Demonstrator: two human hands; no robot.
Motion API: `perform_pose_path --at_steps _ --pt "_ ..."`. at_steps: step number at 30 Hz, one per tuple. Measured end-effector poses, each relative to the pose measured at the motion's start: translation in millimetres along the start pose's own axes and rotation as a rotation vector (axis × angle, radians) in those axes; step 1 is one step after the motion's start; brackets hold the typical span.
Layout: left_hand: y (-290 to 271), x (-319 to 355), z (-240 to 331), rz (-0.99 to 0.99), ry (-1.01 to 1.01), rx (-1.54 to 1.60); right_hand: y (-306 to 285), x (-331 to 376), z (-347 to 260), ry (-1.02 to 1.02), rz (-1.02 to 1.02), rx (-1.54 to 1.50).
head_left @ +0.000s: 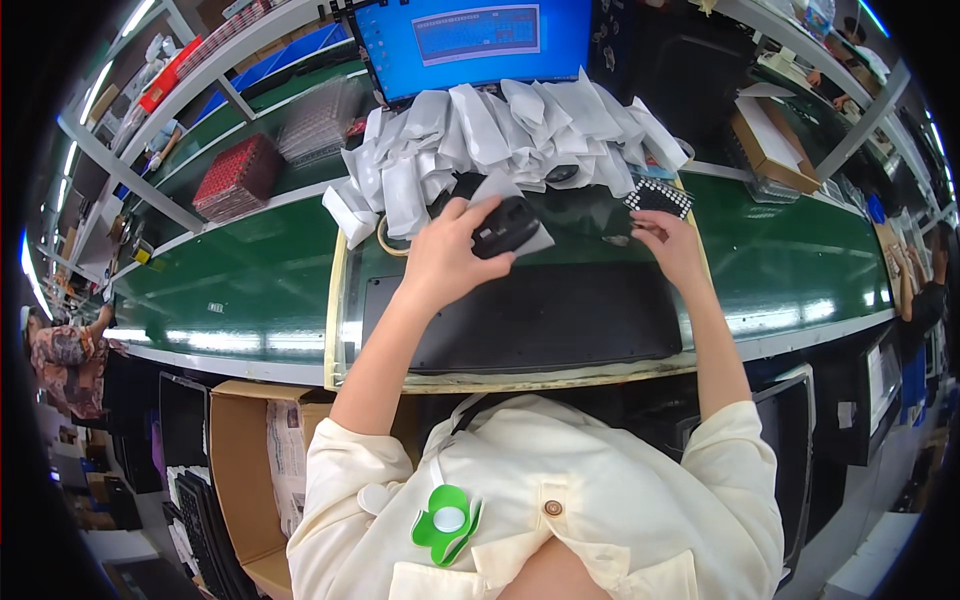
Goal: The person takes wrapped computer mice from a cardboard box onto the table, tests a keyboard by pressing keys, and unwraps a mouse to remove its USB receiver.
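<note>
1. On the green workbench, just past the far edge of a flat black keyboard: left hand wrapped around a black computer mouse, fingers curled over its back and gripping it, a white sleeve of packaging lying under it.
2. Right hand near a small black card dotted with white — fingertips at its lower edge; pinching it or only touching, cannot tell.
3. Behind both hands, a heap of white foam bags below a blue screen.
4. Judged best handling: keep the mouse level and low over the bench, grip on its sides rather than on the buttons, steady the loose sleeve so it does not slide away.
5. Likely snag — the bag heap sits close, so short, tidy movements, elbows tucked.
</note>
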State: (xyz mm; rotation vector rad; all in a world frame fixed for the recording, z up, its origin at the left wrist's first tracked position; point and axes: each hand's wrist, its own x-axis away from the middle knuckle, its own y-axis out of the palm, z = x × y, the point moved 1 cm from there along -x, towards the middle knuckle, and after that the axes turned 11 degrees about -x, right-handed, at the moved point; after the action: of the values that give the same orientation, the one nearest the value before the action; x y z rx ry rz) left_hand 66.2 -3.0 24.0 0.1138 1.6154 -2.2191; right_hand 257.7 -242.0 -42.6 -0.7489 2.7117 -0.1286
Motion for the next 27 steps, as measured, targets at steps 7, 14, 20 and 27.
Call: perform_pose_path --at_steps 7,14,20,27 --pt "-17 20 36 0.062 0.131 -0.093 74 21 -90 -0.677 -0.161 0.179" --pt "-18 35 41 0.158 0.130 -0.167 86 31 -89 -0.834 -0.088 0.446" --pt "-17 43 46 0.226 0.126 -0.118 93 41 -80 -0.580 -0.045 0.125" --pt "-8 46 47 0.349 0.138 -0.078 105 48 -64 -0.153 -0.017 -0.520"
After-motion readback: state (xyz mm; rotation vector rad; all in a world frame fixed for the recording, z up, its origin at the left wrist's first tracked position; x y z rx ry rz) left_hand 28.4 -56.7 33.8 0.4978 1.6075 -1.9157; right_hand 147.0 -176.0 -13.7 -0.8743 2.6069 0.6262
